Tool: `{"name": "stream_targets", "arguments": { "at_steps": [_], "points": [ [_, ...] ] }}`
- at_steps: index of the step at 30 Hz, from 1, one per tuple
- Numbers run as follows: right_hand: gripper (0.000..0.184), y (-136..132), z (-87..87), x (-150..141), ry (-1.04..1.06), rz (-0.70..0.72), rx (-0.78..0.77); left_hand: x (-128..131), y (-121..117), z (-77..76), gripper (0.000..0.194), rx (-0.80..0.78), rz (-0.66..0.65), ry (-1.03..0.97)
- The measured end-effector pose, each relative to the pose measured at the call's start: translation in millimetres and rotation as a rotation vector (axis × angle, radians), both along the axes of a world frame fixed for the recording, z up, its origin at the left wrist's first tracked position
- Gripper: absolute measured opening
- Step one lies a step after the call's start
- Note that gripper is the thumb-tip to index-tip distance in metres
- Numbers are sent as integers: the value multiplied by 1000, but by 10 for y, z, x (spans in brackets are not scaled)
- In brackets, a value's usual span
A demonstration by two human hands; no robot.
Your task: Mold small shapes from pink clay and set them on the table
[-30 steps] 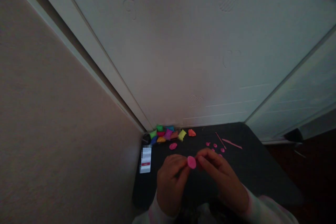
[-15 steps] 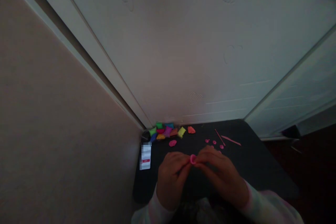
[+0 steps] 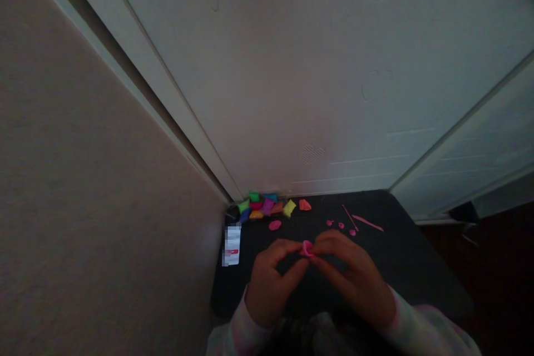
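Observation:
A small pink clay piece [image 3: 307,248] is pinched between the fingertips of both my hands, above a black table [image 3: 400,267]. My left hand [image 3: 271,283] grips it from the left with thumb and fingers closed. From the right, my right hand [image 3: 350,275] closes on the same piece. Both wrists wear pale sleeves.
Several coloured clay packets [image 3: 265,207] lie at the table's back left corner, with an orange lump [image 3: 305,205] and a pink lump [image 3: 274,225] near them. Small pink bits [image 3: 341,225] and thin pink tools [image 3: 367,223] lie behind my right hand. A white card [image 3: 232,245] sits at the left edge.
The flat pink disc has been folded or curled up into a smaller shape between my fingertips. My hands have moved slightly away from me.

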State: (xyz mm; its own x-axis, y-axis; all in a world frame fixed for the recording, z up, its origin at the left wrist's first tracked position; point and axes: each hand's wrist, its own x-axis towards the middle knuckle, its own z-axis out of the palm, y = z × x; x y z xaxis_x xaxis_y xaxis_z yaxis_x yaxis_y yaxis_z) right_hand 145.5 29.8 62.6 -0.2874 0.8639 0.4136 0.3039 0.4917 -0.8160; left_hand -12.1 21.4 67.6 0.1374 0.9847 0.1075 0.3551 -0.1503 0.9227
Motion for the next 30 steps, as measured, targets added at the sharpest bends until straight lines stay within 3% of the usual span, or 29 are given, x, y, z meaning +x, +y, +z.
{"name": "stream_targets", "arguments": {
  "at_steps": [4,15,20,26,30],
  "points": [
    [10,-13,18,-11,-6,22,5,-17,-7,-44,16,-132,35,-94],
    [13,-50,4,-40,-28,6,-8,37,-39,-42,13,-62,140,-72],
    [15,-59,12,-28,4,21,-37,34,-25,-38,13,-30,111,-108],
    [14,-40,-25,-17,86,-46,-210,22,-36,-34,12,-69,90,-120],
    [14,-3,-47,-16,95,-2,-297,42,-33,-38,11,-93,59,-123]
  ]
}}
